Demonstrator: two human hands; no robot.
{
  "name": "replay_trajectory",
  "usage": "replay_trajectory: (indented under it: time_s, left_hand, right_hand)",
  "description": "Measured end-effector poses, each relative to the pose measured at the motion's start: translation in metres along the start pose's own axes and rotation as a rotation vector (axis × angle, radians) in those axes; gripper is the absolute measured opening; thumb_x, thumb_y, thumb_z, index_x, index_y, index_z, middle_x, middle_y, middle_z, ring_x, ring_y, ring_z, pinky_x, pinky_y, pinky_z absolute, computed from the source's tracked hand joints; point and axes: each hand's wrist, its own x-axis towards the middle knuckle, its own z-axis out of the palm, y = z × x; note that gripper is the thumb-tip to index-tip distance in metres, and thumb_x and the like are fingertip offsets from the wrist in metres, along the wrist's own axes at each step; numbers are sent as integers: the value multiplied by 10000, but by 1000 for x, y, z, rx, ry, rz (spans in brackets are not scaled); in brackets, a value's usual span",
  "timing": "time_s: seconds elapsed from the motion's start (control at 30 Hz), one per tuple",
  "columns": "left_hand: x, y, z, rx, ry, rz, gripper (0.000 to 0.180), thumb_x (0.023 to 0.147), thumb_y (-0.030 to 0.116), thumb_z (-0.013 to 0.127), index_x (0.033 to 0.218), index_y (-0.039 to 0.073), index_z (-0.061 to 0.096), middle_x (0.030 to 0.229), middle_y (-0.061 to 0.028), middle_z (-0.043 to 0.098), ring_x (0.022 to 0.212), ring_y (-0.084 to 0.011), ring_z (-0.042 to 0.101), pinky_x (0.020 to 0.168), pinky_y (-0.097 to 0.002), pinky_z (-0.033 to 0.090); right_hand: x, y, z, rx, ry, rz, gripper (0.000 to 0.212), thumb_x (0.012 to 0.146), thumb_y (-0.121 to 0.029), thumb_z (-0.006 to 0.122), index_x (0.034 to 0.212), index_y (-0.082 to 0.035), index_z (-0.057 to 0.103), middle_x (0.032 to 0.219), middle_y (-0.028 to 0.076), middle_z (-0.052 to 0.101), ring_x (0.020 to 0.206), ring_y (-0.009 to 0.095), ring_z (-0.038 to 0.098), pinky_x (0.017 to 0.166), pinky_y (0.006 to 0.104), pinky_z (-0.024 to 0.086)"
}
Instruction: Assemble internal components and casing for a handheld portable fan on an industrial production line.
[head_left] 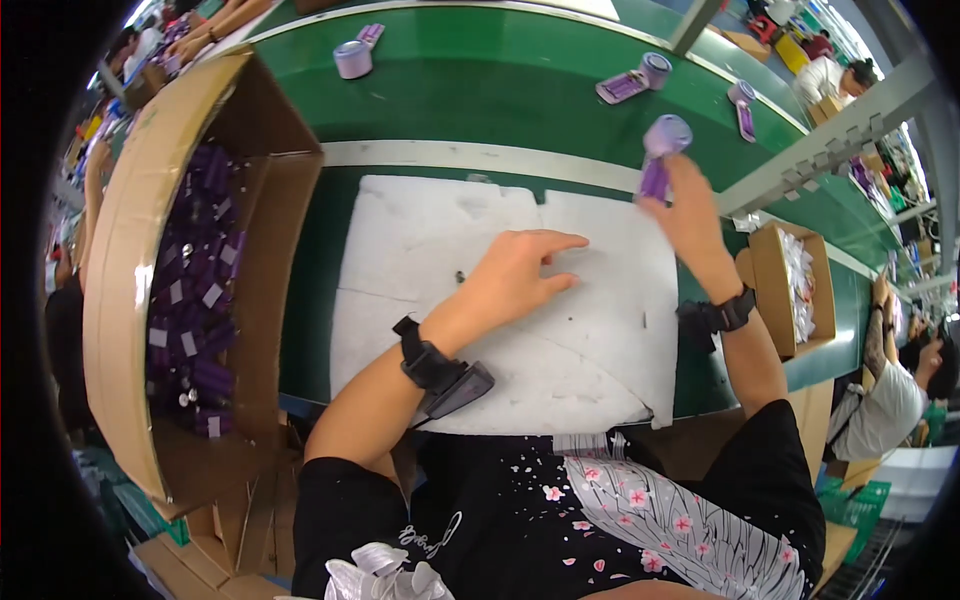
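My right hand (688, 205) is raised over the far right corner of a white foam pad (450, 330) and grips a purple handheld device (661, 150) by its handle, round head upward. My left hand (517, 272) lies flat and empty on the middle of the pad, fingers spread toward the right. Both wrists carry black bands. Beyond the pad runs a green conveyor belt (480, 90) with more purple devices: one at the far left (354, 55), one at the centre right (637, 80), one further right (743, 105).
A large cardboard box (130, 300) full of purple devices stands on my left. A small carton (795, 290) with clear bags sits to my right. A grey metal frame (830, 130) crosses the upper right. Other people work along the belt at both sides.
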Motion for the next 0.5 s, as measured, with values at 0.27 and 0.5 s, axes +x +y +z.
replay_trajectory:
  time_s: [0.27,0.5]
  left_hand:
    - [-42,-27,-29,-54,350,-86,217,818,183,671,992,58,706,894,-157,688,711,-280,633,684,-350,515]
    - [-78,-23,-121,246,841,-220,251,854,235,659,967,14,697,856,-149,692,780,-232,664,714,-315,505]
  right_hand:
    - [-16,-136,-23,683,-499,-133,260,817,-134,702,1044,-18,646,906,89,639,734,146,596,643,263,475]
    - [-50,-155,1,855,-722,176,195,837,-171,661,916,7,667,727,80,645,648,134,587,613,273,481]
